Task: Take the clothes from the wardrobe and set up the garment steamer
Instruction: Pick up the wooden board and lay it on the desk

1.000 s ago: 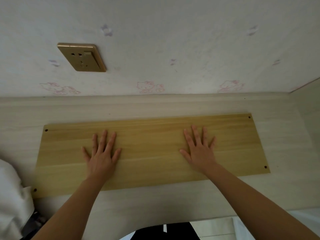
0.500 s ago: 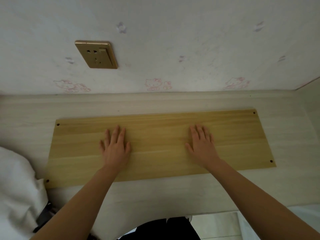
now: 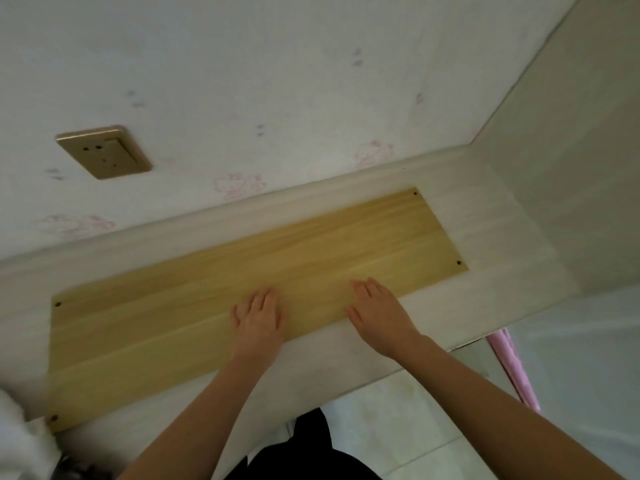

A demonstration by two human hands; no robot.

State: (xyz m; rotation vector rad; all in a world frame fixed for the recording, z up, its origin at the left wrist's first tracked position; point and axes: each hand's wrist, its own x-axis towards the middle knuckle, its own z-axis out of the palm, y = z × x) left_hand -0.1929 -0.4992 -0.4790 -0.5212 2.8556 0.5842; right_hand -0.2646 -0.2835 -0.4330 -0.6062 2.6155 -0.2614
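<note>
Clothes and garment steamer: neither clearly visible in head view; a blurred white mass [image 3: 20, 441] at lower left can't be identified. Yellow wooden board [image 3: 242, 289] lies flat on pale tabletop [image 3: 485, 282], tilted in frame, screw holes at corners. Left hand [image 3: 258, 318] flat on board, palm down, fingers extended, gripping nothing. Right hand [image 3: 379, 313] likewise flat and empty, on the board's near edge. Gold wall socket [image 3: 104, 152] on patterned wallpaper above. Pink strip [image 3: 514, 368] at right.
</note>
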